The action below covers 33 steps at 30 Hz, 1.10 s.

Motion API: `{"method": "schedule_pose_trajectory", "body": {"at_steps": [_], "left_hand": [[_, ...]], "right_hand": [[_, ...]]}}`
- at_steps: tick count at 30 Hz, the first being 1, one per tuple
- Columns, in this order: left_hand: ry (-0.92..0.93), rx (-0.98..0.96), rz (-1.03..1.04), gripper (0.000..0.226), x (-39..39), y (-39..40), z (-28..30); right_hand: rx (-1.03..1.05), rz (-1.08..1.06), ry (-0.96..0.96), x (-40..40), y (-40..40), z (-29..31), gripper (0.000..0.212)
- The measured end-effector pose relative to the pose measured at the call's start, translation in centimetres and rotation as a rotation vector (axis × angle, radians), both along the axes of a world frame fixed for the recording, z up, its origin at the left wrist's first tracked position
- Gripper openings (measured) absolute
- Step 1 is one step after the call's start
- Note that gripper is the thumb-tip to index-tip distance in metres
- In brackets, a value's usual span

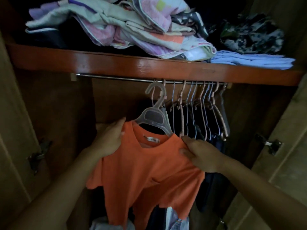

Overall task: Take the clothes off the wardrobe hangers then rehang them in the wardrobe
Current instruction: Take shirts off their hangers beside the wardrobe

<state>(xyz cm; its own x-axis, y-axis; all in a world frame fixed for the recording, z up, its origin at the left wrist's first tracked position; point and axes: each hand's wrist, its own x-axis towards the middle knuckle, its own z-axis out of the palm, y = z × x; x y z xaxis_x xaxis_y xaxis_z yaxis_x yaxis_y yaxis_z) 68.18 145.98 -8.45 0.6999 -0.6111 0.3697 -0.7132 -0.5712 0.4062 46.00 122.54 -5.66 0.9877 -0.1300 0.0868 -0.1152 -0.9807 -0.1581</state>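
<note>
Landmark: the steel wardrobe rail, fixed under the reddish-brown wooden shelf.

Item — orange short-sleeved T-shirt: it sits below the rail, left of the other hanging clothes, with its white neck label facing you. It is on the translucent grey plastic hanger, whose hook is up by the rail; you cannot tell whether the hook is seated on the rail.

Your left hand: below the rail, on the shirt's left shoulder, fingers curled around the fabric edge and holding it.

Your right hand: below the rail's right half, pinching the shirt's right shoulder between thumb and fingers.

Item — row of thin pink and blue hangers: bunched along the right end of the rail, carrying dark garments that hang just behind and right of the orange shirt.

Above the rail, on the shelf: a heap of pastel folded bedding, a folded pale blue cloth to its right, and a dark patterned bundle farther back.

Below the shirt's hem — more cloth, too dim to identify.
</note>
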Motion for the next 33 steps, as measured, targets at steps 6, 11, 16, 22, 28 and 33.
{"method": "schedule_pose_trajectory", "body": {"at_steps": [6, 11, 16, 22, 28, 33], "left_hand": [[0.094, -0.096, -0.281, 0.017, -4.3, -2.1, 1.1], [0.149, -0.092, -0.464, 0.013, -8.5, -5.2, 2.3], [0.196, -0.148, -0.634, 0.009, -14.4, -9.2, 3.9], [0.324, -0.112, -0.821, 0.011, -22.1, -13.7, 4.3], [0.401, -0.116, -1.048, 0.015, -29.1, -18.5, 4.1], [0.437, -0.056, -1.282, 0.026, -34.5, -22.8, 3.7]], "right_hand": [[-0.207, -0.154, -0.002, -7.5, -2.4, 0.1, 0.040], [-0.052, -0.263, -0.064, -13.7, -3.8, 1.7, 0.031], [0.168, -0.371, -0.255, -21.1, -4.0, 2.0, 0.022], [0.084, -0.491, -0.334, -30.7, -3.5, 2.0, 0.012], [0.069, -0.642, -0.353, -39.6, -2.0, 2.2, 0.030], [0.096, -0.841, -0.371, -45.0, -0.1, 2.2, 0.011]]}}
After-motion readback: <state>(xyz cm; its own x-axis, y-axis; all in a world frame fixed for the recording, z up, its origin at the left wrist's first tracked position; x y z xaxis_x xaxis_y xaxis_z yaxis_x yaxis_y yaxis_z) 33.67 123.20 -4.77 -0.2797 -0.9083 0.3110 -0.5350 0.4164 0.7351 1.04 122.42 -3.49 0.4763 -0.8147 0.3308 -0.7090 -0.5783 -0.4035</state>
